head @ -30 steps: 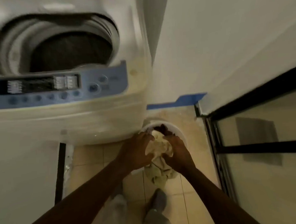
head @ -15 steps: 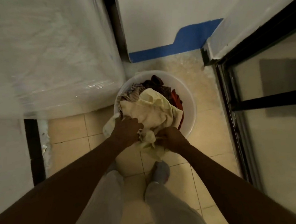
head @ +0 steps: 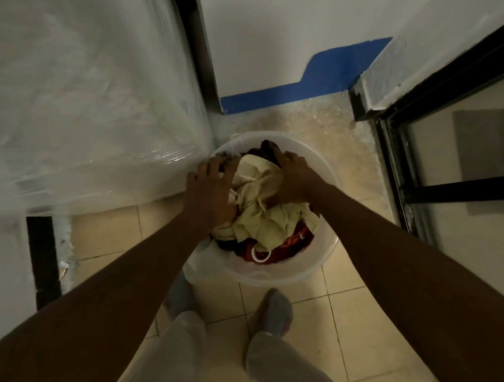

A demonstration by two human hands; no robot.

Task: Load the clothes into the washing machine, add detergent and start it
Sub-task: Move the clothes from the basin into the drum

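A white plastic basin stands on the tiled floor, right beside the washing machine, whose front is wrapped in clear plastic. In the basin lies a heap of clothes: a pale yellow cloth on top, a red garment at the near side and a dark one at the far side. My left hand is pressed on the left of the heap with fingers spread. My right hand clasps the right side, its fingertips curled into the dark cloth. The machine's drum and panel are out of view.
A white wall with a blue painted base strip closes the far side. A black-framed glass door stands at the right, close to the basin. My feet in grey socks stand on the tiles just before the basin.
My view has dropped from the machine's open drum to the basin. Both hands have let go of the yellow cloth's near edge and slid forward around the sides of the heap.
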